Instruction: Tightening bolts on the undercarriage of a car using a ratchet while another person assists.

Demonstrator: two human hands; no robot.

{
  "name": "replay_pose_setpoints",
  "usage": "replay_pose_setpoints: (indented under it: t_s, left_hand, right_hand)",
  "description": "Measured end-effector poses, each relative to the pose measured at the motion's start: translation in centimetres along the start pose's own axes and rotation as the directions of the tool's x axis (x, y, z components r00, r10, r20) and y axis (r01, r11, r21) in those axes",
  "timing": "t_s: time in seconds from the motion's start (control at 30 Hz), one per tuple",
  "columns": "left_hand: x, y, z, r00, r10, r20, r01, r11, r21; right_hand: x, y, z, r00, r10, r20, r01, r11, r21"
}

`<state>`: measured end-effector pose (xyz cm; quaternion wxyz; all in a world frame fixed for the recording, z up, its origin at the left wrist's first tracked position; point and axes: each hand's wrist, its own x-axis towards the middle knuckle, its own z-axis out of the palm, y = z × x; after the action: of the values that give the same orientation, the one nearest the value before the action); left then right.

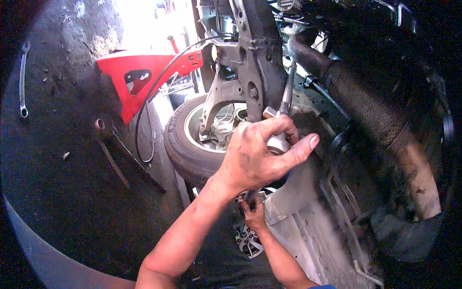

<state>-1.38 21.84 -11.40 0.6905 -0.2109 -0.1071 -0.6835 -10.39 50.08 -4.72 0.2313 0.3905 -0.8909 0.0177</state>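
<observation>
My left hand (pixel 252 151) reaches up under a raised vehicle, its fingers curled round a silver cylindrical metal part (pixel 277 144) and its thumb stretched out to the right. Just above the knuckles, a tapered metal rod (pixel 288 89) runs upward beside a dark steel suspension arm (pixel 257 72). Lower down, behind my left wrist, my right hand (pixel 255 213) is closed on a dark bar-like piece (pixel 251 195); my left forearm and wrist partly hide it, so its kind does not show. A wheel with its tyre (pixel 179 144) is left of my left hand.
A red panel (pixel 144 65) and a thin black cable (pixel 139 123) are at upper left. One combination wrench (pixel 23 79) lies on the dark floor (pixel 57 192) at far left. An exhaust pipe (pixel 370 96) runs down the right. A spoked wheel (pixel 249 241) shows below.
</observation>
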Motion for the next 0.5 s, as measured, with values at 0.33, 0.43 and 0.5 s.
replay_pose_setpoints:
  t_s: [0.33, 0.43, 0.5]
  left_hand:
    - [-0.2, 0.9, 0.1, 0.988, -0.148, 0.038, 0.152, 0.981, -0.121]
    - [-1.1, 1.4, 2.6, 0.949, -0.291, -0.120, 0.211, 0.870, -0.445]
    - [-1.4, 1.9, 2.3, 0.929, -0.290, -0.230, 0.176, 0.892, -0.416]
  right_hand:
    - [3.4, 3.0, 0.2, 0.971, -0.168, 0.170, 0.187, 0.978, -0.097]
    - [3.9, 12.6, 0.7, 0.968, -0.231, 0.095, 0.250, 0.878, -0.409]
    - [4.5, 11.9, 2.0, 0.981, -0.172, 0.093, 0.193, 0.927, -0.322]
